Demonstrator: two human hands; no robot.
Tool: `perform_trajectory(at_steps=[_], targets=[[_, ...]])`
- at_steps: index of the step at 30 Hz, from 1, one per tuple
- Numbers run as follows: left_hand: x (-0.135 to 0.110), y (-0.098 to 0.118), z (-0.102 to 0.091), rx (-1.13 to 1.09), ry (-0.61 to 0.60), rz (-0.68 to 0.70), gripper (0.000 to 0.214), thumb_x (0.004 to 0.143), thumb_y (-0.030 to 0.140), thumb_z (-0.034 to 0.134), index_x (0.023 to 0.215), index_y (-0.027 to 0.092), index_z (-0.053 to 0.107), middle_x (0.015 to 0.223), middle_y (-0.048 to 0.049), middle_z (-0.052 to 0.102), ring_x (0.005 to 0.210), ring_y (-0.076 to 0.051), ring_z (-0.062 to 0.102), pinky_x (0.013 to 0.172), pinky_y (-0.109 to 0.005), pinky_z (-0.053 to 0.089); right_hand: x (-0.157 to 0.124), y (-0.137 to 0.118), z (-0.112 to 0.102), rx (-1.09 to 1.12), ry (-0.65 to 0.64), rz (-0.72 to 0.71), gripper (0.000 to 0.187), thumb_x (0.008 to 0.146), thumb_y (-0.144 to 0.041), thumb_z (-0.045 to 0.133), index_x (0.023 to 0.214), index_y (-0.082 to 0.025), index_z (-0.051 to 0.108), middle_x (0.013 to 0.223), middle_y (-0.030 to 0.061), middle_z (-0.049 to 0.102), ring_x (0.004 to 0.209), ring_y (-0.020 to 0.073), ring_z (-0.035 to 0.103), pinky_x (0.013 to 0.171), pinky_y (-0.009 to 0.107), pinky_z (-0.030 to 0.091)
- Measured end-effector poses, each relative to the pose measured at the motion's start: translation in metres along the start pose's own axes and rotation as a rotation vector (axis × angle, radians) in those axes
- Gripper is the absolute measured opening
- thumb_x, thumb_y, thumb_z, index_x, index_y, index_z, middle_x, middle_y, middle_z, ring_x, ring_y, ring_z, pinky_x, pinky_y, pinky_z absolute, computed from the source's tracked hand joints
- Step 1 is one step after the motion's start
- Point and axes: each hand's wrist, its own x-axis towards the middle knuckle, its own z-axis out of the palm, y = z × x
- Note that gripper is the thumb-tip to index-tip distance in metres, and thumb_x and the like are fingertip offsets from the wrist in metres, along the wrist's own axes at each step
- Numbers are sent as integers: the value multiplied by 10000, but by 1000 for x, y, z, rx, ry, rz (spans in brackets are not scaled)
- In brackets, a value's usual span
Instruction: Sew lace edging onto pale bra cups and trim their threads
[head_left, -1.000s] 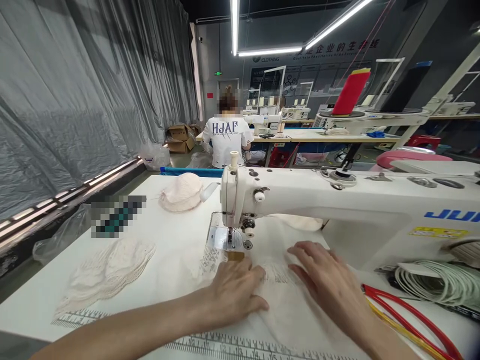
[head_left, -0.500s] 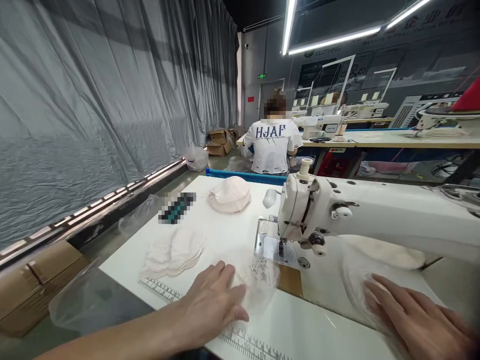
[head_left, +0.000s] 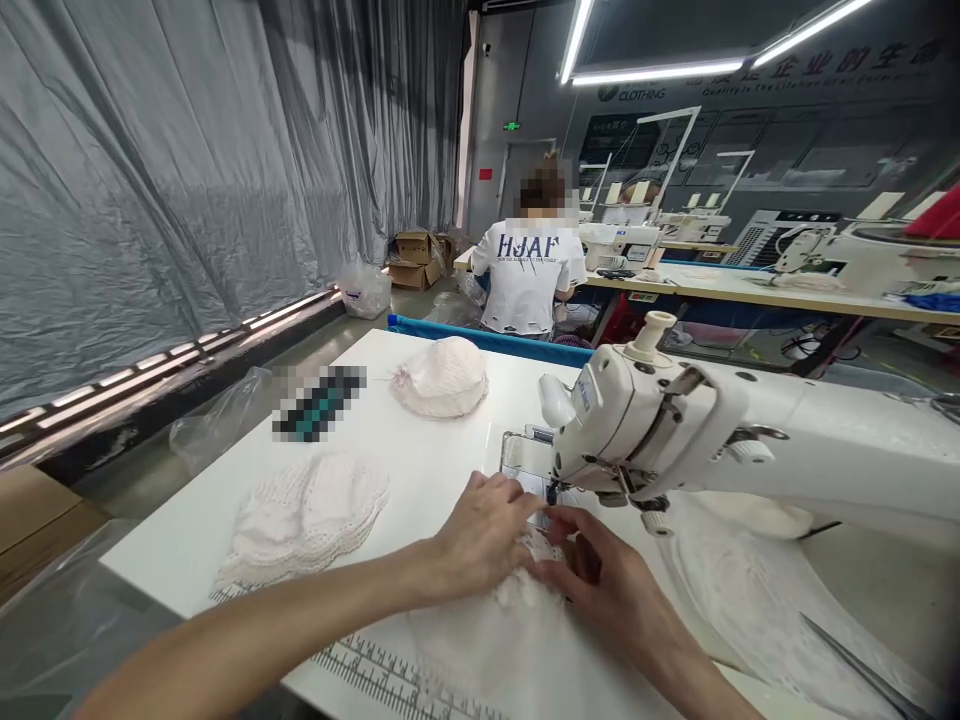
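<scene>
At the presser foot of the white sewing machine [head_left: 675, 430], my two hands meet over a piece of sheer white lace fabric [head_left: 491, 640]. My left hand [head_left: 484, 530] presses its fingers together on the fabric just left of the needle. From the right, my right hand [head_left: 611, 580] pinches the lace edge between thumb and fingers. The rest of the sheer cloth hangs toward me over the table. Part of the lace is hidden beneath my fingers. A stack of pale scalloped lace pieces [head_left: 307, 515] lies left of my left hand.
Pale pink cup-shaped pieces [head_left: 442, 378] sit farther back on the white table [head_left: 420, 480]. Sheer white fabric [head_left: 750, 580] and a pointed metal tool [head_left: 862, 665] lie at right. Ruler markings [head_left: 375, 675] run along the front edge. A person [head_left: 529, 275] sits ahead.
My right hand has moved left from the fabric pile to the needle area, bringing lace with it. My left hand has moved up and right to join it. The pointed tool now shows.
</scene>
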Motion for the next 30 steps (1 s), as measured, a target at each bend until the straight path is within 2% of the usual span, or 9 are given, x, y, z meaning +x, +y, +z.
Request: perform_trajectory(at_steps=[2, 6, 8, 13, 16, 18, 21, 26, 30], targets=[[1, -3, 5, -33, -12, -13, 317, 829, 259, 603, 1124, 197, 506, 970, -36, 572, 941, -206, 507, 797, -337, 346, -1, 2, 2, -16, -1, 7, 320, 752, -331, 624, 1046, -228, 555, 835, 8, 597, 578, 143, 527, 518, 269, 453], [-3, -4, 8, -81, -2, -16, 194, 843, 216, 569, 1035, 188, 565, 863, -16, 578, 868, -186, 524, 779, -320, 319, -5, 1, 4, -27, -3, -31, 84, 808, -319, 559, 814, -235, 567, 814, 7, 544, 604, 144, 517, 519, 263, 422], [-5, -4, 6, -115, 5, -25, 140, 844, 205, 562, 979, 182, 589, 826, -10, 571, 837, -176, 530, 770, -314, 320, -7, 0, 4, -17, -4, -64, 155, 861, -335, 498, 751, -230, 530, 821, 12, 534, 617, 141, 516, 527, 259, 420], [-5, -3, -2, -187, -19, -60, 75, 851, 150, 508, 859, 164, 581, 839, -7, 571, 793, -152, 540, 760, -304, 335, -12, 4, 1, 9, 26, -188, 142, 919, -312, 448, 835, -230, 527, 936, 45, 572, 694, 142, 562, 590, 254, 459], [-5, -3, -3, -179, -19, -66, 171, 836, 102, 457, 955, 171, 559, 827, -9, 560, 772, -155, 528, 751, -308, 344, -15, 8, 0, -34, 79, -282, 135, 920, -276, 457, 819, -229, 533, 947, 61, 575, 835, 169, 595, 651, 256, 484], [-4, -3, -2, -176, -15, -55, 270, 805, 61, 434, 1031, 172, 531, 816, -8, 549, 758, -157, 517, 748, -311, 346, -18, 10, 1, -64, 120, -322, 134, 919, -258, 456, 811, -228, 529, 955, 68, 574, 793, 157, 604, 609, 243, 483], [-4, -3, -1, -197, -16, -41, 320, 771, 22, 423, 1032, 172, 532, 813, -11, 545, 764, -158, 517, 770, -326, 334, -23, 10, 5, -82, 161, -380, 139, 918, -215, 445, 793, -227, 504, 958, 66, 589, 656, 118, 595, 526, 219, 455], [-2, -1, 0, -204, -74, -55, 266, 732, -13, 454, 872, 162, 596, 849, -27, 578, 838, -172, 533, 805, -353, 299, -28, 8, 6, 3, 72, -349, 109, 931, -191, 412, 839, -242, 440, 900, 27, 628, 632, 102, 599, 527, 198, 446], [-3, -1, 2, -225, -76, -65, 221, 769, 19, 471, 846, 162, 621, 846, -31, 593, 866, -180, 536, 805, -356, 291, -27, 9, 4, -69, 64, -303, 70, 939, -201, 403, 893, -253, 414, 766, -20, 612, 542, 101, 574, 486, 202, 420]])
